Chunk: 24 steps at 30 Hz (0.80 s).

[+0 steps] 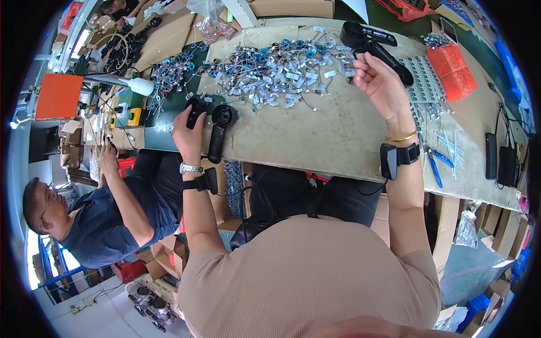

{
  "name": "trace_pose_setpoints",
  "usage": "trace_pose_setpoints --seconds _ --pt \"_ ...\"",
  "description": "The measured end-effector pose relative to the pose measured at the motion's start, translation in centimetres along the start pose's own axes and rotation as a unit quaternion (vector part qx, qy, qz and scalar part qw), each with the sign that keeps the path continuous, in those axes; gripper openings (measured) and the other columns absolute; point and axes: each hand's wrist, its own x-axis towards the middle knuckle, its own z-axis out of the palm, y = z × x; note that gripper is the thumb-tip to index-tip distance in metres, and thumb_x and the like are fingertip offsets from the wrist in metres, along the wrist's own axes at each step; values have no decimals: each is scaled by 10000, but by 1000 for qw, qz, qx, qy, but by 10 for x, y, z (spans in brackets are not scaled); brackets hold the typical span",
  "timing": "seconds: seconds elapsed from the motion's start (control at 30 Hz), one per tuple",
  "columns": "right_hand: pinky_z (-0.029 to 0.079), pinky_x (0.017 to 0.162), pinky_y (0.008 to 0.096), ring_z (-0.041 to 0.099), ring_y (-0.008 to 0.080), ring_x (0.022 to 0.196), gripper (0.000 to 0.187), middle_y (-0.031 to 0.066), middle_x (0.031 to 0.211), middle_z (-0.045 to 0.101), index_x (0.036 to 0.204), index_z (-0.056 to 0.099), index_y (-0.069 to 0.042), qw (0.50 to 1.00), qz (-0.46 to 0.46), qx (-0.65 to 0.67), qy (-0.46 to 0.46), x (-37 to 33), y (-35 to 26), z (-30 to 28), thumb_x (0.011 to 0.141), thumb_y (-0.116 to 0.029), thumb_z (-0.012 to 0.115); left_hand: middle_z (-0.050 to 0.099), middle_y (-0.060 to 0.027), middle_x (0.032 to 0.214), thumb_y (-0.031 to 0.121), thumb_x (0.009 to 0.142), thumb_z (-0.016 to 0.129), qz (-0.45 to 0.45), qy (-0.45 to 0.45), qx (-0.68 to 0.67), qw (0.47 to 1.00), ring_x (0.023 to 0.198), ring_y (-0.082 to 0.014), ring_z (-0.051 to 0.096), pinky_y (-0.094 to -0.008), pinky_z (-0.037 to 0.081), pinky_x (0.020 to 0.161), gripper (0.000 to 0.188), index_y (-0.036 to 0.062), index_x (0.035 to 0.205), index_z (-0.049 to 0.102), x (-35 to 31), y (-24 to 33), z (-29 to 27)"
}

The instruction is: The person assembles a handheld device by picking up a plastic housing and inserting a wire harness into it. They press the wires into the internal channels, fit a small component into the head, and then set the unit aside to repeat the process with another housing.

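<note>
My left hand (189, 134) grips a black plastic housing (195, 111) between thumb and fingers, at the left of the worktable. Just right of it lies another black piece, a round-headed handle-shaped shell (218, 127), its hollow head facing up. My right hand (382, 84) hovers at the far right of the bare tabletop, fingers loosely curled and nothing visible in them. Right beside its fingertips lie two more black handle-shaped shells (389, 61) (360, 35). A large heap of small metal-and-wire parts (276, 73) spreads between my hands, towards the back.
On the right are a tray of rowed small parts (424, 79), a red plastic-wrapped bundle (452, 72), blue-handled pliers (434, 166) and white sticks (451, 147). An orange board (54, 97) and a white-tipped tool (140, 86) stand at left. A co-worker (115, 219) sits at my left.
</note>
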Motion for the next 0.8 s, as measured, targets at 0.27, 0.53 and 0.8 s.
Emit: trace_pose_setpoints --seconds 0.27,0.53,0.8 --pt "578 800 285 671 136 879 273 77 1020 732 1213 686 23 1000 -1 16 22 -1 0 -1 1065 -196 618 741 -169 1189 200 924 796 15 18 -18 1000 1088 -291 711 -364 536 952 322 20 1185 743 5 1 -15" --pt "554 756 266 658 118 824 252 55 977 734 1160 716 17 994 -86 -33 60 -16 -22 13 1059 -200 636 693 -113 973 -4 943 728 -32 -53 -369 927 822 -194 671 -293 539 772 201 -36 1140 709 21 168 -91" --pt "551 778 259 682 130 846 254 57 993 740 1161 739 -1 825 -187 -501 184 -53 -46 12 1000 -197 721 730 -75 867 290 930 809 392 -298 -735 466 637 -195 645 -315 557 623 289 178 1168 690 46 284 -111"
